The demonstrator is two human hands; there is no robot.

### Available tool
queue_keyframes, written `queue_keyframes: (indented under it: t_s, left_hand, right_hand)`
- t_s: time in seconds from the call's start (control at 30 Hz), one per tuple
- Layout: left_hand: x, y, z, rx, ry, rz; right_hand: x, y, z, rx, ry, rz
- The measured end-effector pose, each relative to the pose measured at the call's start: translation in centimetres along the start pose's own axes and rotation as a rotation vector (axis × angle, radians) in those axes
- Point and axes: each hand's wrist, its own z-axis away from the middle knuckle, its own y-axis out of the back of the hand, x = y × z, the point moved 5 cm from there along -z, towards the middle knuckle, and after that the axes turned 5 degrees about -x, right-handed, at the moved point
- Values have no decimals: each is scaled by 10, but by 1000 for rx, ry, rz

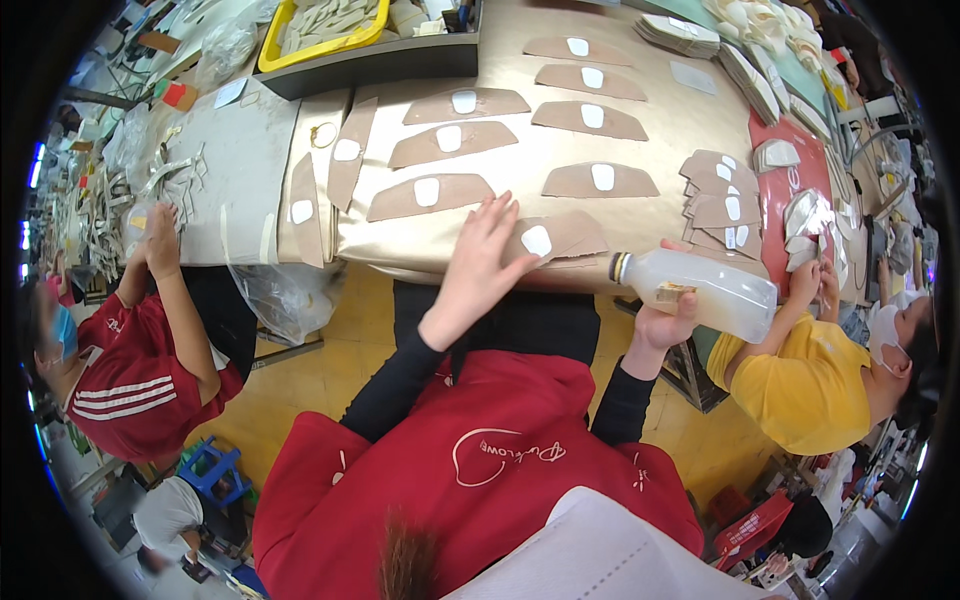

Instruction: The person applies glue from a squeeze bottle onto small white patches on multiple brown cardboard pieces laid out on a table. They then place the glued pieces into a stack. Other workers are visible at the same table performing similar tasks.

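My left hand reaches over the table's near edge with its fingers stretched out and apart. Its thumb lies at the left end of a flat brown piece with a white oval patch. My right hand is closed around a translucent plastic bottle with whitish contents. The bottle lies almost level, its dark-ringed neck pointing left toward the brown piece. Beyond my hands, similar curved brown pieces with white patches are laid out in rows, and an overlapping group of them sits to the right.
A dark tray with a yellow basket stands at the back left. Stacks of pale pieces lie at the back right. Co-workers sit on both sides, in red and yellow. A plastic bag hangs at the left.
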Motion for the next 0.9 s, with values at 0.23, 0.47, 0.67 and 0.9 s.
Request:
queue_keyframes:
  t_s: [0.23,0.47,0.67,0.9]
  left_hand:
    - [18,-25,3,77,-43,-189]
    - [27,-16,0,72,-166,11]
    - [21,-34,-1,-432,364,985]
    - [47,-34,12,-545,414,1384]
  right_hand:
    - [-2,3,20,-110,-80,28]
    - [12,-10,29,-127,-168,-134]
    - [3,-27,29,-155,-87,-88]
    - [-14,-39,27,-295,61,375]
